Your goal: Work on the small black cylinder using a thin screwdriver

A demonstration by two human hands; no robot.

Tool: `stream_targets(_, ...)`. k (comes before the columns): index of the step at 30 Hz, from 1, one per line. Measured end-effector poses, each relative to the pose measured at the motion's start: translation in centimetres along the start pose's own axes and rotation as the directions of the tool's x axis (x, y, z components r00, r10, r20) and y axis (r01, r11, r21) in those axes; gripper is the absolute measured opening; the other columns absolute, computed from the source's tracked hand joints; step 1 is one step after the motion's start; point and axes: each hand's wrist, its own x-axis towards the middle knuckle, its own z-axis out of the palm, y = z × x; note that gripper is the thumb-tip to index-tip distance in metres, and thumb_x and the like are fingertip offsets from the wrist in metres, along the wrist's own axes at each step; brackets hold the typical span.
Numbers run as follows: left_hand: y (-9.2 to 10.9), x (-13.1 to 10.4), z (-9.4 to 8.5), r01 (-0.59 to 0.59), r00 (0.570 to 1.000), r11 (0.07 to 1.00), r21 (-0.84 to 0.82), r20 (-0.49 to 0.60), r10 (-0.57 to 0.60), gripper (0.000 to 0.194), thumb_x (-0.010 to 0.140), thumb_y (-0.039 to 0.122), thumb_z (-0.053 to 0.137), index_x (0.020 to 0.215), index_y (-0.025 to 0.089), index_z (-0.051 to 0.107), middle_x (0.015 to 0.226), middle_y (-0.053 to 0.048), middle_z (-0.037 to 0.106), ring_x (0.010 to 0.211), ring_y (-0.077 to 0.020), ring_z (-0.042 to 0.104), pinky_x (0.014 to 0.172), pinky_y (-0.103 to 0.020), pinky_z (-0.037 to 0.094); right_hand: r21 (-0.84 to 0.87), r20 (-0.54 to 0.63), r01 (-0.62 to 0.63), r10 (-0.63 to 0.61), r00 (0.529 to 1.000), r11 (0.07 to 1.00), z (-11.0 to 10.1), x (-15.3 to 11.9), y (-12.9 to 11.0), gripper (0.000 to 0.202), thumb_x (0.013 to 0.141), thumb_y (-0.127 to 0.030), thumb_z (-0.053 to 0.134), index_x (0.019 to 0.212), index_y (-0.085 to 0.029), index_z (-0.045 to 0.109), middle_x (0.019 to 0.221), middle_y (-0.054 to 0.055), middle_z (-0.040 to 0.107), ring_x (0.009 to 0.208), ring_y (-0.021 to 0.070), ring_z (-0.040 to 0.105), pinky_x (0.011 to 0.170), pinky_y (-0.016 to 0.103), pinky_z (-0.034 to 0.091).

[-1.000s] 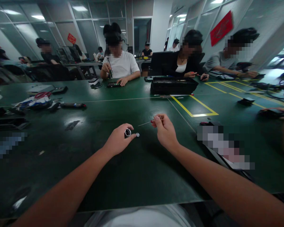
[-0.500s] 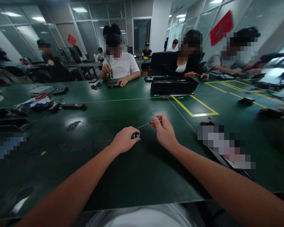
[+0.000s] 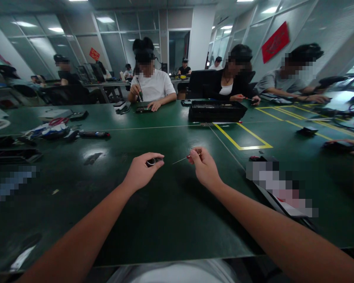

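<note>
My left hand is closed around a small dark cylindrical part with a shiny round rim; most of it is hidden by my fingers, so its kind is unclear. To the right, my right hand grips the reddish-brown handle of a screwdriver. The thin metal shaft points left toward my left hand. A gap separates its tip from the dark part. Both hands are just above the green table.
A long black box stands ahead, beside yellow tape. Pouches and papers lie at right. Tools and cables and a black pen-shaped tool are at left. Co-workers sit across, one in a white shirt.
My left hand has moved left with the dark part, away from the screwdriver tip. The right hand stays nearly in place. The whole view has shifted slightly downward.
</note>
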Motion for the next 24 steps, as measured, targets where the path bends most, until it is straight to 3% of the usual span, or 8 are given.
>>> stream_targets(3, -0.6, 0.5, -1.4, 0.14, 0.977, 0.948, -0.285, -0.114, -0.179, 0.032, 0.081, 0.043, 0.072, 0.103, 0.02, 0.075, 0.095, -0.007, 0.072, 0.073, -0.0167, 0.061, 0.065, -0.028, 0.049, 0.01, 0.009, -0.01, 0.01, 1.0, 1.0, 0.0, 0.0, 0.1, 0.022, 0.095, -0.044, 0.051, 0.091, -0.024, 0.059, 0.08, 0.001, 0.066, 0.075, 0.0188, 0.062, 0.073, 0.035, 0.047)
stream_targets(7, -0.6, 1.0, -3.6, 0.19, 0.885, 0.672, -0.716, -0.172, -0.433, 0.03, 0.077, 0.039, 0.073, 0.095, 0.015, 0.07, 0.083, -0.005, 0.064, 0.06, -0.0114, 0.052, 0.049, -0.021, 0.038, 0.026, 0.021, -0.024, 0.023, 1.0, 0.999, 0.0, 0.1, 0.2, 0.021, 0.095, -0.043, 0.051, 0.091, -0.024, 0.059, 0.081, 0.001, 0.066, 0.076, 0.019, 0.062, 0.074, 0.035, 0.047)
stream_targets(10, -0.4, 0.9, -5.7, 0.187, 0.81, 0.457, -0.87, -0.127, -0.572, 0.019, 0.085, 0.034, 0.064, 0.09, 0.016, 0.064, 0.074, -0.001, 0.056, 0.056, -0.01, 0.048, 0.048, -0.02, 0.037, 0.009, 0.038, -0.035, 0.035, 0.999, 0.999, 0.0, 0.1, 0.3, 0.02, 0.096, -0.042, 0.05, 0.092, -0.024, 0.058, 0.082, 0.002, 0.066, 0.077, 0.0187, 0.062, 0.074, 0.035, 0.047)
stream_targets(13, -0.5, 0.2, -7.8, 0.178, 0.764, 0.351, -0.919, -0.096, -0.638, 0.013, 0.09, 0.029, 0.055, 0.087, 0.017, 0.059, 0.071, 0.0, 0.053, 0.057, -0.0104, 0.045, 0.049, -0.021, 0.038, -0.008, 0.055, -0.048, 0.049, 0.997, 0.999, 0.0, 0.1, 0.3, 0.021, 0.097, -0.043, 0.049, 0.093, -0.024, 0.058, 0.082, 0.002, 0.066, 0.077, 0.0188, 0.061, 0.074, 0.035, 0.047)
stream_targets(19, -1.0, -2.6, -11.8, 0.132, 0.658, 0.356, -0.925, -0.187, -0.729, 0.014, 0.091, 0.017, 0.04, 0.083, 0.017, 0.051, 0.068, -0.002, 0.053, 0.06, -0.0111, 0.045, 0.054, -0.02, 0.041, -0.009, 0.067, -0.055, 0.056, 0.996, 0.998, 0.0, 0.1, 0.4, 0.022, 0.097, -0.043, 0.049, 0.093, -0.023, 0.058, 0.082, 0.001, 0.065, 0.077, 0.0187, 0.061, 0.074, 0.035, 0.046)
stream_targets(24, -3.7, -5.2, -15.8, 0.114, 0.576, 0.521, -0.846, -0.37, -0.728, 0.02, 0.089, 0.009, 0.03, 0.077, 0.016, 0.044, 0.066, -0.002, 0.047, 0.06, -0.0117, 0.044, 0.059, -0.021, 0.04, -0.009, 0.083, -0.062, 0.062, 0.995, 0.998, 0.1, 0.1, 0.6, 0.023, 0.097, -0.044, 0.049, 0.094, -0.023, 0.058, 0.083, 0.001, 0.065, 0.078, 0.0184, 0.062, 0.075, 0.035, 0.047)
